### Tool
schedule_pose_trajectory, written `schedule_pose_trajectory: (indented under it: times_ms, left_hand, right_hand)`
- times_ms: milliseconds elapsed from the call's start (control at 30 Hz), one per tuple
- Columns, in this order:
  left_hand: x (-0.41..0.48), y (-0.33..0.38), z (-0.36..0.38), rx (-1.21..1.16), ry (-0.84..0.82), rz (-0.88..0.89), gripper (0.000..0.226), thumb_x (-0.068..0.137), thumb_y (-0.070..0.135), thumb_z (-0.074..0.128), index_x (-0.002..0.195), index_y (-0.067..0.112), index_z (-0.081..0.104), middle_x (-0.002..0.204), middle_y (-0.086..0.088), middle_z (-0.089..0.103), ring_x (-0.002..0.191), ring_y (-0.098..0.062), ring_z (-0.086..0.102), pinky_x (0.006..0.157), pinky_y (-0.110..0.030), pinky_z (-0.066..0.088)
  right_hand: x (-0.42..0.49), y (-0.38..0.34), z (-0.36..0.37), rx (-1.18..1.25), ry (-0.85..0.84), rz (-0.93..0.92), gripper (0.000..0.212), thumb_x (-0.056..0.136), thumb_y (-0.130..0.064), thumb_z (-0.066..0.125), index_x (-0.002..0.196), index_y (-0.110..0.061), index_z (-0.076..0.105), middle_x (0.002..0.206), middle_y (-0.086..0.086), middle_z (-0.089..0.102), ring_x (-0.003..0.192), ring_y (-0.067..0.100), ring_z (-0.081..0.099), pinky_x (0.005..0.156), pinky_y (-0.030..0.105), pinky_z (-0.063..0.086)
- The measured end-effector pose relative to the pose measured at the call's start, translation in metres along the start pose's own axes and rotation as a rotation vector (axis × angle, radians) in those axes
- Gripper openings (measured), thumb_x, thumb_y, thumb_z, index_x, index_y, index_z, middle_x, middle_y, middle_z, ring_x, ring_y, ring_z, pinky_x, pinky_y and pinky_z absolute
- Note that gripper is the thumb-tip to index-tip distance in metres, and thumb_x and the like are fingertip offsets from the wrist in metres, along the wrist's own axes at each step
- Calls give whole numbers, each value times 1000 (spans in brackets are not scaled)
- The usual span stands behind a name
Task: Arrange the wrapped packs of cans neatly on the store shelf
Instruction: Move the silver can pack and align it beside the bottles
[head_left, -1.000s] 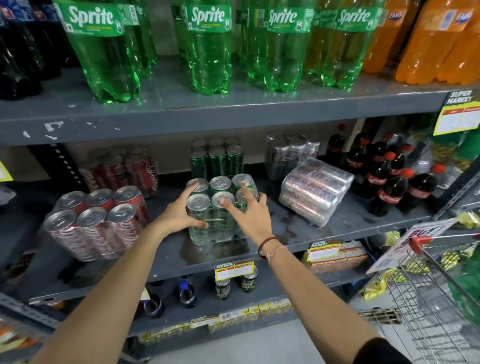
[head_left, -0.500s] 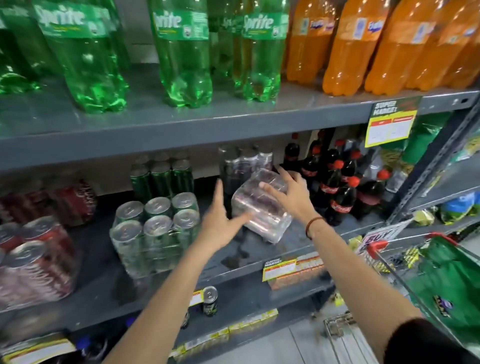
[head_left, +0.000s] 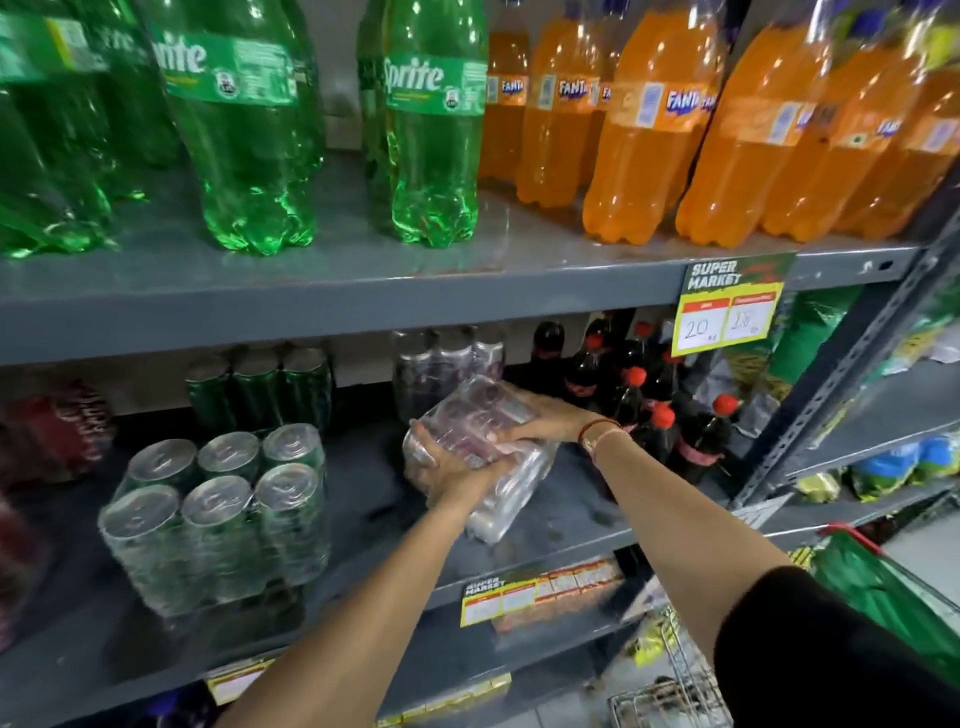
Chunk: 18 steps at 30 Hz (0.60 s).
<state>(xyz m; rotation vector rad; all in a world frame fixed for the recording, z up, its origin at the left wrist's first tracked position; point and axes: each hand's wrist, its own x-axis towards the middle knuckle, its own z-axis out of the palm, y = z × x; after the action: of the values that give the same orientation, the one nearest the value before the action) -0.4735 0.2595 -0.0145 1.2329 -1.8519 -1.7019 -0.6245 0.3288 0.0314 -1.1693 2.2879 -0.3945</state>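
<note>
A wrapped pack of silver cans (head_left: 506, 491) lies tilted on its side on the grey middle shelf (head_left: 571, 499). My left hand (head_left: 457, 470) grips its near left end and my right hand (head_left: 545, 423) presses on its top right side. To the left stands an upright wrapped pack of green cans (head_left: 218, 514), apart from both hands. Behind it is another green can pack (head_left: 260, 387), and behind the silver pack a further silver pack (head_left: 447, 364) stands upright. A red can pack (head_left: 52, 431) shows blurred at the far left.
Small cola bottles (head_left: 670, 415) with red caps stand right of the silver pack. Large Sprite bottles (head_left: 426, 130) and Fanta bottles (head_left: 649, 130) fill the upper shelf. A price tag (head_left: 727, 312) hangs from its edge. A wire cart (head_left: 675, 691) sits at the lower right.
Both hands left the green can pack and moved right to the tilted silver pack, then closed on it. The camera swung right.
</note>
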Motion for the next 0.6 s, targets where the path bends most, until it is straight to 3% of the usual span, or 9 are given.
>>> schedule_pose_trajectory:
  times_ms: [133, 200, 267, 333, 400, 500, 600]
  left_hand:
    - [7, -8, -8, 47, -29, 128, 135, 50, 40, 89, 146, 35, -6, 148, -20, 27, 131, -34, 38, 109, -42, 36]
    - [8, -7, -17, 68, -92, 229, 128, 48, 39, 90, 145, 28, 8, 144, -18, 38, 126, -31, 46, 105, -44, 40]
    - [8, -7, -28, 125, -158, 340, 126, 48, 39, 90, 145, 29, 10, 142, -14, 40, 125, -28, 48, 105, -44, 41]
    - [8, -9, -39, 209, -205, 469, 131, 50, 39, 89, 146, 39, -1, 151, -10, 28, 131, -23, 42, 110, -37, 34]
    - [4, -15, -49, 371, -219, 578, 136, 51, 46, 86, 138, 51, -19, 159, 1, 2, 135, -20, 34, 105, -27, 30]
    - [-8, -29, -56, 522, -168, 712, 133, 53, 59, 80, 130, 57, -28, 158, 6, -17, 131, -23, 41, 99, -34, 42]
    - [-21, -42, -54, 553, -99, 785, 129, 58, 59, 77, 132, 55, -29, 155, 3, -25, 135, -27, 38, 96, -37, 45]
  right_hand:
    - [-15, 1, 17, 112, 199, 23, 108, 54, -82, 61, 145, -41, 22, 146, 0, 46, 133, 25, 44, 111, 34, 32]
    - [-22, 3, 31, 152, 367, 60, 98, 57, -79, 63, 141, -39, 34, 132, 4, 59, 123, 27, 53, 102, 33, 39]
    - [-30, 3, 49, 156, 533, 111, 95, 60, -78, 63, 141, -36, 35, 125, 10, 62, 118, 32, 55, 100, 37, 44]
    - [-40, -2, 73, 220, 677, 147, 101, 60, -80, 60, 145, -38, 25, 128, 14, 56, 119, 33, 49, 99, 40, 43]
    - [-52, -9, 101, 371, 831, 119, 104, 56, -85, 56, 144, -47, 17, 133, 8, 47, 116, 26, 43, 96, 36, 37]
    - [-62, -12, 129, 475, 973, 4, 102, 57, -84, 55, 142, -53, 10, 138, 1, 38, 115, 17, 37, 95, 30, 29]
    - [-65, -7, 139, 445, 966, -38, 99, 63, -79, 55, 142, -54, 2, 149, 3, 28, 129, 18, 30, 103, 32, 25]
